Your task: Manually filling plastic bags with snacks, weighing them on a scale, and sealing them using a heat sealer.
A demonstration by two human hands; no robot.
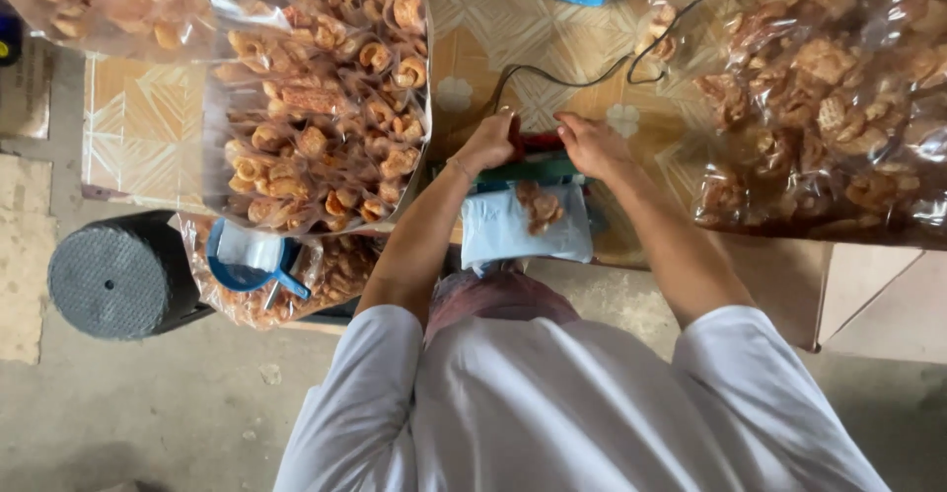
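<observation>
With your left hand (490, 143) and right hand (589, 144) pressed on the sealer bar (538, 143), the small snack bag (526, 224) hanging below the bar could slip and seal crooked.

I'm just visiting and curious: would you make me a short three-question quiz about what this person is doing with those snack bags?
1. True or false: both hands press on the red and green sealing tool.
2. What lies under the tool, toward the person? A) a blue scoop B) a small clear bag of fried snacks C) a black stool
3. Where is the blue scoop?

Key
1. True: the left hand and the right hand both rest on it.
2. B
3. In the open bag of snacks on the person's left, beside the black stool.
</observation>
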